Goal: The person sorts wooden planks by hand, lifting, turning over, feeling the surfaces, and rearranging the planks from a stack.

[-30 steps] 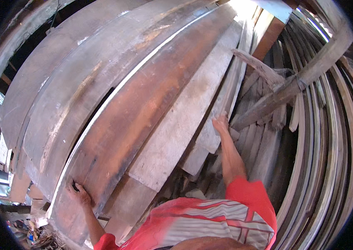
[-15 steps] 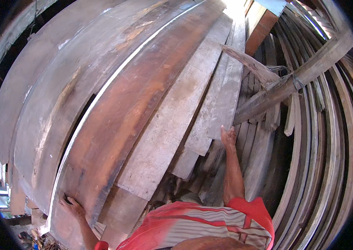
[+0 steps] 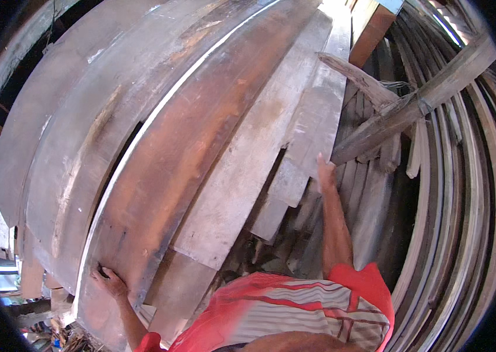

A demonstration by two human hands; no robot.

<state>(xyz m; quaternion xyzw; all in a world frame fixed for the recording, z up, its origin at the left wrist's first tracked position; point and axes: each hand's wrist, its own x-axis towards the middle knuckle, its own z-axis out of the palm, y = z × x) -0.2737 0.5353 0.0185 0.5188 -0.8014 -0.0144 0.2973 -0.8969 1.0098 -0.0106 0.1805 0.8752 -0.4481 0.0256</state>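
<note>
My right hand [image 3: 325,175] grips the lower right corner of a grey wooden board [image 3: 312,132], thumb stretched along its face and the other fingers mostly hidden at its edge. This board overlaps the right edge of a long pale plank [image 3: 233,182]. Over at the lower left, my left hand [image 3: 109,281] rests on a wide reddish-brown plank [image 3: 163,170] with its fingers apart and a little bent. A white strip [image 3: 132,146] runs along that plank's left edge.
Wide grey planks [image 3: 78,146] lean on the left. A slanting timber beam [image 3: 418,108] with a short branch-like piece [image 3: 358,79] tied to it crosses at the right. Beyond it stand several long narrow boards [image 3: 465,199]. Scraps [image 3: 72,334] litter the lower left corner.
The grey board under my right hand has shifted left, covering part of the dark gap beside the pale plank. My right hand has moved slightly upward. My left hand stays on the reddish-brown plank.
</note>
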